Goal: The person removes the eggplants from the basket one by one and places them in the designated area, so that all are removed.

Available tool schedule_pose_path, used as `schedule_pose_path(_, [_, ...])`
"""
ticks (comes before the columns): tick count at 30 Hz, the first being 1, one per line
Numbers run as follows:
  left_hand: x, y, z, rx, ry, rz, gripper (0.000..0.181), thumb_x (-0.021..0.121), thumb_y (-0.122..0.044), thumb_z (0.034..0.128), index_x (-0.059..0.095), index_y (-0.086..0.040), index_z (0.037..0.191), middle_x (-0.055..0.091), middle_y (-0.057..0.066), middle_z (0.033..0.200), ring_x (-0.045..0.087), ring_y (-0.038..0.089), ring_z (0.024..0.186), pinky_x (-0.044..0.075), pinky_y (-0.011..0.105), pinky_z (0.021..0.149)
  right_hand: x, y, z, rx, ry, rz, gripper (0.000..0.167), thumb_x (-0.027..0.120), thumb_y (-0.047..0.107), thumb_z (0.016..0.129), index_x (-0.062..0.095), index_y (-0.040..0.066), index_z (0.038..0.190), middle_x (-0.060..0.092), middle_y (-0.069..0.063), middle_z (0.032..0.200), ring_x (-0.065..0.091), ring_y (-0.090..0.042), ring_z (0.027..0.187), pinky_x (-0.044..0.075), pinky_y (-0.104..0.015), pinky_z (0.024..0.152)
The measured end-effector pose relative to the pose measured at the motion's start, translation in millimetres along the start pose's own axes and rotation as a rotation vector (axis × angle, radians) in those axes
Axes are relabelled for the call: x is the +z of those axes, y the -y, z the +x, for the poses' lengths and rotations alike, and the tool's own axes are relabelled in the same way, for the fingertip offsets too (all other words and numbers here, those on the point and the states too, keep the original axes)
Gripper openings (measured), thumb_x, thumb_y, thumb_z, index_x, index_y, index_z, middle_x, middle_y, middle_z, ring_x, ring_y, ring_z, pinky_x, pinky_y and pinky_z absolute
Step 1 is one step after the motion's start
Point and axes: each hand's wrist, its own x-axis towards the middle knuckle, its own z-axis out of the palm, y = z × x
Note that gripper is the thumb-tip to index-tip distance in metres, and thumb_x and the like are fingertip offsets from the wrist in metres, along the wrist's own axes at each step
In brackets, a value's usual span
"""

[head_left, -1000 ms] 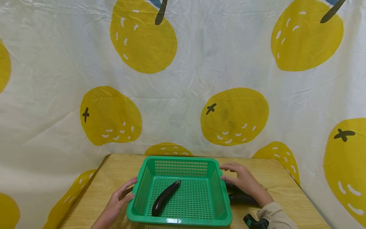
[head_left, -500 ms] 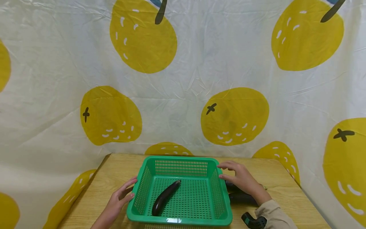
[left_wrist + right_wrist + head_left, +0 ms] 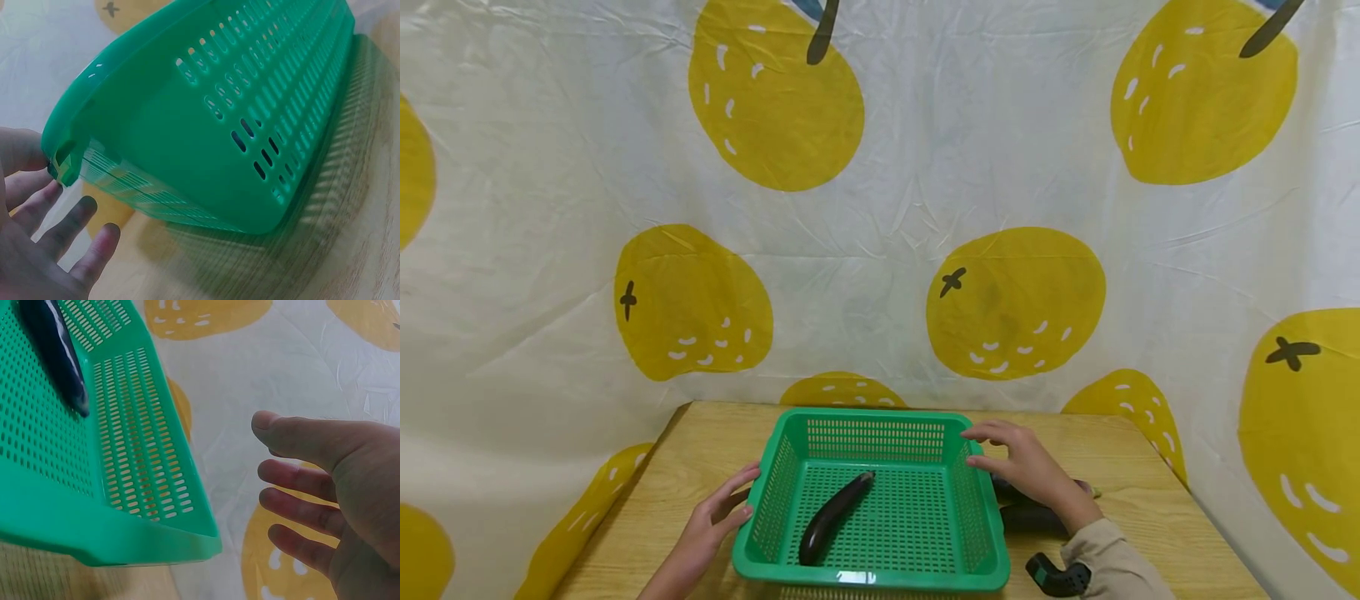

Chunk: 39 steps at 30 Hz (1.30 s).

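A green plastic basket [image 3: 887, 508] with slotted walls stands on the wooden table. Inside it, left of the middle, lies a dark purple eggplant [image 3: 835, 517], slanting. My left hand [image 3: 703, 521] is at the basket's left rim, fingers spread and fairly straight; in the left wrist view, thumb and fingers touch the rim's corner. Over the right rim hovers my right hand [image 3: 1030, 467], its fingers loosely bent. The right wrist view shows that hand apart from the basket, holding nothing. More eggplants [image 3: 1033, 518] lie beyond the right wall, partly hidden by my right hand and forearm.
A black curved object [image 3: 1056, 577] with a dotted end is beside my right sleeve [image 3: 1116, 558]. Behind the table [image 3: 1138, 475] hangs a pale curtain [image 3: 880, 208] printed with yellow fruit. It also closes in both sides.
My right hand has shifted slightly left, its fingertips now over the basket's right rim. The black object near the sleeve has moved left with it. My left hand, basket and eggplant inside look unchanged.
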Motion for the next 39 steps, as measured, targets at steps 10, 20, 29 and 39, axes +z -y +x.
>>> schedule_pose_path(10, [0.0, 0.2, -1.2, 0.006, -0.002, 0.01, 0.052, 0.055, -0.019, 0.1079, 0.043, -0.008, 0.157, 0.032, 0.007, 0.168, 0.036, 0.05, 0.148, 0.051, 0.019, 0.096, 2.2, 1.7, 3.4, 0.033, 0.039, 0.02, 0.031, 0.073, 0.024, 0.096, 0.073, 0.011, 0.125, 0.072, -0.009, 0.122, 0.067, -0.028, 0.106, 0.057, -0.047, 0.091])
schedule_pose_path(20, [0.6, 0.8, -1.7, 0.009, -0.023, 0.039, 0.051, 0.055, -0.019, 0.1076, 0.045, -0.009, 0.156, 0.039, -0.005, 0.162, 0.049, 0.033, 0.143, 0.052, 0.019, 0.096, 6.7, 3.1, 8.5, 0.041, 0.075, 0.023, 0.034, 0.073, 0.025, 0.097, 0.072, 0.009, 0.127, 0.072, -0.011, 0.125, 0.067, -0.031, 0.109, 0.057, -0.048, 0.094])
schedule_pose_path(29, [0.5, 2.1, -1.8, 0.005, -0.026, 0.038, 0.052, 0.055, -0.02, 0.1077, 0.044, -0.01, 0.157, 0.04, -0.012, 0.16, 0.055, 0.002, 0.132, 0.051, 0.019, 0.096, 8.0, 7.6, 11.8, 0.051, 0.096, 0.038, 0.035, 0.073, 0.027, 0.096, 0.072, 0.01, 0.127, 0.071, -0.012, 0.127, 0.067, -0.032, 0.11, 0.056, -0.052, 0.095])
schedule_pose_path(39, [0.8, 1.2, -1.4, 0.0, -0.024, 0.032, 0.052, 0.055, -0.02, 0.1077, 0.044, -0.01, 0.157, 0.037, -0.003, 0.164, 0.049, 0.029, 0.144, 0.051, 0.02, 0.096, 9.3, 9.4, 17.0, 0.029, 0.112, 0.029, 0.036, 0.073, 0.03, 0.096, 0.072, 0.011, 0.127, 0.071, -0.009, 0.125, 0.066, -0.026, 0.107, 0.056, -0.049, 0.093])
